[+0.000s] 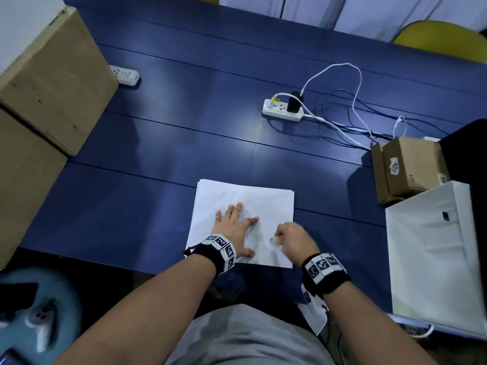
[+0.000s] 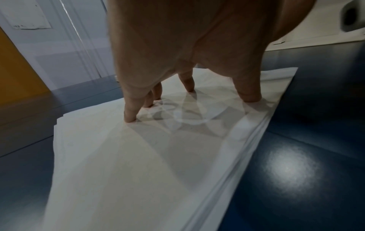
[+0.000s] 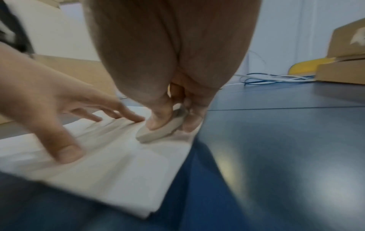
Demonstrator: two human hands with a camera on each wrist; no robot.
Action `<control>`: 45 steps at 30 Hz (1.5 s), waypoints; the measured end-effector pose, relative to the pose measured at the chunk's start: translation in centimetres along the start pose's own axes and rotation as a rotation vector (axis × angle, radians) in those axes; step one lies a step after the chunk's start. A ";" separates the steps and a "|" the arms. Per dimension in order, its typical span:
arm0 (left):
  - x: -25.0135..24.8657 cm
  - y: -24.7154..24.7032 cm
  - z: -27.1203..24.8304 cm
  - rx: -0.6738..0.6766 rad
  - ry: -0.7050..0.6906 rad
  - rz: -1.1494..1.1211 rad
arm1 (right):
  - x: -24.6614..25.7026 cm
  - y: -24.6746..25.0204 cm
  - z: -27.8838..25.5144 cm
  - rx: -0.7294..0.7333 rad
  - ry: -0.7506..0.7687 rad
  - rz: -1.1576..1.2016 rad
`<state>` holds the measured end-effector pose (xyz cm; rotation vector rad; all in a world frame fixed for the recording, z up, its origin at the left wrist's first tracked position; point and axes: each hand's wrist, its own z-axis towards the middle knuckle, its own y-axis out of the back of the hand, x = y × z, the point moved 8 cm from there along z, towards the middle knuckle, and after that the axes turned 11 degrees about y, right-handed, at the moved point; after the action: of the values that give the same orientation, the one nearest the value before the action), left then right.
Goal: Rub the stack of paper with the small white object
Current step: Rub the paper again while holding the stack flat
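Observation:
A stack of white paper [image 1: 263, 201] [image 2: 138, 171] [image 3: 118, 168] lies on the blue table near its front edge. My left hand [image 1: 234, 225] [image 2: 187, 100] [image 3: 65, 118] presses on the stack with spread, straight fingers. My right hand [image 1: 287, 239] [image 3: 169, 123] pinches a small white eraser-like object [image 1: 273, 241] [image 3: 160, 130] between thumb and fingers. Its lower edge touches the paper near the stack's right side, just right of the left index fingertip. The sheet is slightly wrinkled between the two hands.
A white power strip [image 1: 283, 109] with cables lies further back. Large cardboard boxes [image 1: 50, 83] stand at the left, small cardboard boxes [image 1: 408, 167] and a white tray [image 1: 437, 251] at the right. The blue table [image 1: 163, 143] stretches beyond the paper.

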<state>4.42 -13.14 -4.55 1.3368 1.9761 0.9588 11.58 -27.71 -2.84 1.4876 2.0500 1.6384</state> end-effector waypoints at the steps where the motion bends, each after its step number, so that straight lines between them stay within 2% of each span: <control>1: 0.0 0.0 0.0 0.002 0.003 0.000 | -0.7 0.7 0.3 -0.061 -0.033 0.001; 3: 0.0 -0.1 0.1 0.002 0.006 0.004 | -1.0 1.3 0.0 -0.097 -0.049 0.014; 7: 0.0 -0.1 0.1 -0.012 0.001 0.016 | 1.5 -1.5 -1.7 0.172 0.052 0.025; 8: 0.0 -0.1 0.1 -0.011 0.000 0.014 | 1.5 -1.5 -1.6 0.185 0.057 0.016; 12: 0.0 -0.1 0.2 -0.014 0.006 0.004 | -0.8 1.1 0.6 -0.062 -0.024 -0.029; 14: 0.1 -0.1 0.2 -0.015 0.009 0.006 | -1.0 1.4 0.5 -0.096 -0.032 -0.038; 18: 0.1 -0.1 0.1 -0.022 0.008 0.006 | 1.4 -1.7 -1.3 0.181 0.070 0.013; 19: 0.1 -0.1 0.1 -0.022 0.007 0.007 | 1.4 -1.8 -1.2 0.187 0.073 0.012; 24: 0.1 -0.2 0.2 -0.019 0.011 0.010 | -1.5 1.6 1.1 -0.101 -0.032 -0.010; 26: 0.1 -0.3 0.3 -0.021 0.011 0.009 | -1.1 1.0 0.5 -0.054 -0.030 0.013; 29: 0.1 -0.3 0.3 -0.021 0.010 0.007 | 1.0 -1.4 -0.8 0.123 0.058 0.019; 31: 0.1 -0.3 0.3 -0.021 0.006 0.004 | 0.6 -1.0 -0.3 0.063 0.052 0.023; 33: 0.1 -0.2 0.2 -0.021 0.006 0.000 | -1.0 0.2 0.5 -0.069 -0.026 0.011; 35: 0.1 -0.1 0.1 -0.019 0.007 0.007 | -1.8 0.9 0.7 -0.135 -0.072 0.032; 36: 0.0 -0.1 0.2 -0.021 0.004 0.007 | -1.5 0.9 0.4 -0.115 -0.070 0.043; 40: 0.1 -0.1 0.1 -0.022 0.001 -0.009 | 1.2 -1.5 -1.1 0.154 0.039 0.045; 41: 0.1 -0.2 0.1 -0.021 0.002 -0.013 | 1.1 -1.4 -0.9 0.162 0.033 0.049; 45: 0.1 -0.2 0.1 -0.011 0.006 -0.017 | -0.9 1.9 2.0 -0.072 -0.007 -0.031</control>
<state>4.41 -13.07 -4.77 1.3101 1.9810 0.9653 14.44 -27.17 -2.58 1.4298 1.9781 1.6744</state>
